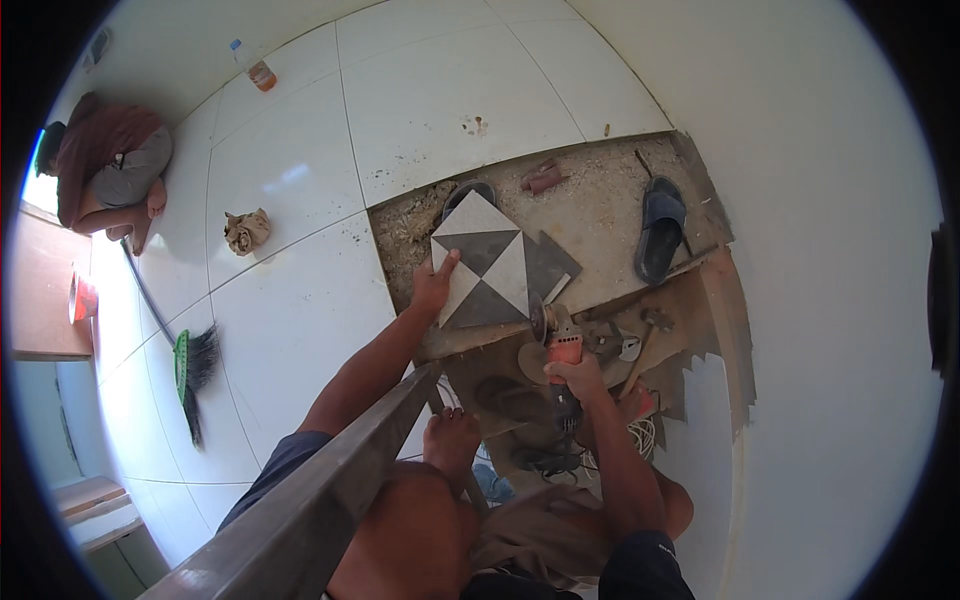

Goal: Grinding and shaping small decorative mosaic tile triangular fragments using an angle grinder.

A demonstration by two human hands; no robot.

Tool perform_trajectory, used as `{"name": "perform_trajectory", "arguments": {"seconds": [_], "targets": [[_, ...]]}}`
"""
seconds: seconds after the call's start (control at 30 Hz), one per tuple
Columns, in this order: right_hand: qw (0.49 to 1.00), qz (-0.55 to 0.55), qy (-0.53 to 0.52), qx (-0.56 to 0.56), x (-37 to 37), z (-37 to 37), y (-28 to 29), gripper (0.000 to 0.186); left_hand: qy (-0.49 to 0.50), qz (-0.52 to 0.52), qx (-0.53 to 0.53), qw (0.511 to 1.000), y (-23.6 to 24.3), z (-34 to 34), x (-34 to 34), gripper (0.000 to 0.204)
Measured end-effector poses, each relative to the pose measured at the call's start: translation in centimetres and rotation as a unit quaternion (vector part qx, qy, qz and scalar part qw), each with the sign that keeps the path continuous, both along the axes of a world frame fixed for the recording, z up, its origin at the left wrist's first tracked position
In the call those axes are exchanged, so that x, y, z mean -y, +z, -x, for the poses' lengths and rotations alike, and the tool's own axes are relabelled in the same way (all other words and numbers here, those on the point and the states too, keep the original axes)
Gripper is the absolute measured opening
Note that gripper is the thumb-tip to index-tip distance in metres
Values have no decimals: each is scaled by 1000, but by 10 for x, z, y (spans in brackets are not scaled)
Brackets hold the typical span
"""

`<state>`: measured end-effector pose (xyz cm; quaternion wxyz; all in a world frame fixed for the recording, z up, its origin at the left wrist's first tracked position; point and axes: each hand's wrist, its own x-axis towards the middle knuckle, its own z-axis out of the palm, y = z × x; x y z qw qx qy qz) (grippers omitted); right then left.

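Observation:
My left hand (434, 285) grips the left edge of a patterned floor tile (481, 252) with grey and white triangles, its thumb lying on the face. The other fingers are mostly hidden behind the edge. My right hand (577, 376) is wrapped around the body of a red and black angle grinder (566, 348). The grinder's disc (540, 316) is at the tile's lower right edge; whether it touches or is spinning, I cannot tell. A dark grey tile piece (553, 268) lies partly behind the tile.
Sandals (660, 232) lie on the bare screed, one partly behind the tile. A hammer (645, 350) and cables lie near my feet. A metal bar (330, 490) slants past my left arm. Farther left are a broom (193, 375), crumpled bag (247, 231), bottle (254, 66) and crouching person (115, 165).

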<state>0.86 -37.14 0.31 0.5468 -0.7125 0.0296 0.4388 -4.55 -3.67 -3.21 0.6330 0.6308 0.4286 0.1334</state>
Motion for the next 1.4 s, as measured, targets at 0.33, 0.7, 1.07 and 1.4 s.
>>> {"name": "perform_trajectory", "arguments": {"seconds": [0.33,0.7,1.07,1.4], "targets": [[1000,17,10,-3,8,14,3,40,15,19,32,999,-11,-1,-2,46],[1000,11,10,-1,4,14,13,41,6,8,5,1000,-6,1,-3,45],[1000,6,-18,9,-7,-1,4,34,8,14,9,1000,-2,0,-1,44],[1000,-5,-13,6,-12,-5,3,30,15,-3,14,1000,-7,0,-1,45]]}}
